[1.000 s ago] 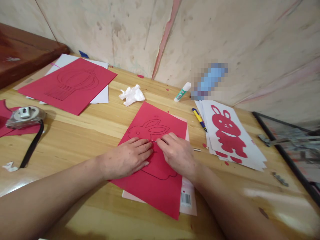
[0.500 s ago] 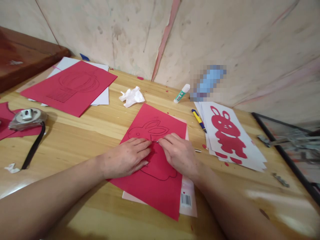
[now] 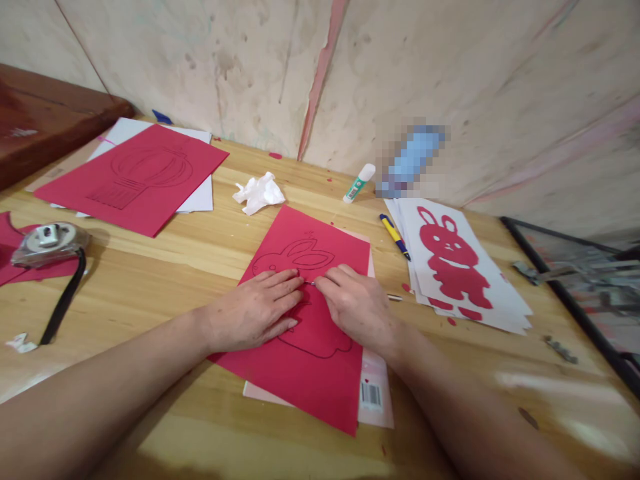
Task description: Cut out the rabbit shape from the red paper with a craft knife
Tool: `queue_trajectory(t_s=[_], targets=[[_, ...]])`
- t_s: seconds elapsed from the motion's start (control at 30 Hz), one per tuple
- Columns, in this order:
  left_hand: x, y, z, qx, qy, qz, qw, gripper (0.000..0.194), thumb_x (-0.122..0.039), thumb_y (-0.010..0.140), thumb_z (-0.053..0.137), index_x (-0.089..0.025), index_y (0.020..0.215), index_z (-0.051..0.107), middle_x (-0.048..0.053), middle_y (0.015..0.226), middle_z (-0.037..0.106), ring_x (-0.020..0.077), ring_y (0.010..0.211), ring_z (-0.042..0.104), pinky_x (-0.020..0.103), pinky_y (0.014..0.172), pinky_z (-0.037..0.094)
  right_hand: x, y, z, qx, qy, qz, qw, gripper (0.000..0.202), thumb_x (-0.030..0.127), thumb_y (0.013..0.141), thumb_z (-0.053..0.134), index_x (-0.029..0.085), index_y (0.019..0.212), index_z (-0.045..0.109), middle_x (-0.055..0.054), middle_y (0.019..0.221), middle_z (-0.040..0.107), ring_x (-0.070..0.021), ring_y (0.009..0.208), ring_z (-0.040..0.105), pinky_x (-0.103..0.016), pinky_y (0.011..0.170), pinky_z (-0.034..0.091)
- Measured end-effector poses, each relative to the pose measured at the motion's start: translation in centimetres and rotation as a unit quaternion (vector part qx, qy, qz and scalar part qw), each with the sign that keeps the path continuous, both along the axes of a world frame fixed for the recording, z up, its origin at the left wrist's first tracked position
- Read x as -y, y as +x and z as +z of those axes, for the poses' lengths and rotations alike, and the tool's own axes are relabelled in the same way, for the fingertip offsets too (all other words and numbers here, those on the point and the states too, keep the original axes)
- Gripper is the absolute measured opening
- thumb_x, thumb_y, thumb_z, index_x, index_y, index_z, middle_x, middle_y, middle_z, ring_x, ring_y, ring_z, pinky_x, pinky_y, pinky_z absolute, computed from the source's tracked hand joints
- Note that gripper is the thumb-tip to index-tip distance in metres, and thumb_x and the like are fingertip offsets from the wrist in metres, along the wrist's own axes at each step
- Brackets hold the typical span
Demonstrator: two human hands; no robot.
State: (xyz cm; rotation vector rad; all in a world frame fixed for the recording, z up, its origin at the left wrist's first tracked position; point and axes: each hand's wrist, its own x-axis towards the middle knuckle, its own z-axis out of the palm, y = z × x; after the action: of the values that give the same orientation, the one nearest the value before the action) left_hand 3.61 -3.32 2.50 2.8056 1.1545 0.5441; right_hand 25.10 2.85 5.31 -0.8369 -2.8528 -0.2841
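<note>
A red paper sheet (image 3: 320,393) with a rabbit drawn in dark lines lies at an angle before me. My left hand (image 3: 257,310) rests flat on its left side, fingers stretched out and pressing the paper, covering part of the drawing. On the right, my right hand (image 3: 355,303) is closed around a thin craft knife (image 3: 310,283), mostly hidden by the fingers. Its metal tip touches or nearly touches the drawing, close to my left fingertips. Under the sheet, a pale pink booklet (image 3: 377,393) with a barcode sticks out.
Red paper with a lantern drawing (image 3: 165,200) lies back left, near a tape measure (image 3: 50,243). Behind are crumpled tissue (image 3: 260,193) and a glue stick (image 3: 360,183). To the right are a yellow-blue pen (image 3: 395,237), white sheets with a red rabbit (image 3: 453,257) and a black-framed rack (image 3: 565,300).
The view has shifted slightly, so the table things sit a little further left. My hands keep nearly the same place on the red sheet, the knife tip still between them.
</note>
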Motion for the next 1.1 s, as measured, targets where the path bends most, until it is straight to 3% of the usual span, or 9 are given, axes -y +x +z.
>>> queue_trajectory(t_s=[0.7, 1.1], targets=[[-0.2, 0.1, 0.2, -0.027, 0.005, -0.003, 1.000, 0.042, -0.036, 0.098, 0.041, -0.009, 0.127, 0.053, 0.018, 0.135, 0.053, 0.0303, 0.126, 0.050, 0.048, 0.104, 0.041, 0.2, 0.4, 1.7, 0.093, -0.063, -0.070, 0.991, 0.021, 0.009, 0.088, 0.048, 0.017, 0.080, 0.066, -0.005, 0.076, 0.062, -0.0177, 0.074, 0.051, -0.030, 0.058, 0.028], [-0.1, 0.3, 0.1, -0.037, 0.007, 0.016, 0.999, 0.042, -0.036, 0.098, 0.040, -0.011, 0.130, 0.051, 0.016, 0.137, 0.052, 0.0299, 0.126, 0.049, 0.048, 0.103, 0.042, 1.2, -0.1, 1.9, 0.115, -0.078, -0.089, 0.986, 0.023, 0.004, 0.083, 0.047, 0.017, 0.092, 0.064, -0.009, 0.087, 0.065, -0.0214, 0.086, 0.056, -0.030, 0.064, 0.037]])
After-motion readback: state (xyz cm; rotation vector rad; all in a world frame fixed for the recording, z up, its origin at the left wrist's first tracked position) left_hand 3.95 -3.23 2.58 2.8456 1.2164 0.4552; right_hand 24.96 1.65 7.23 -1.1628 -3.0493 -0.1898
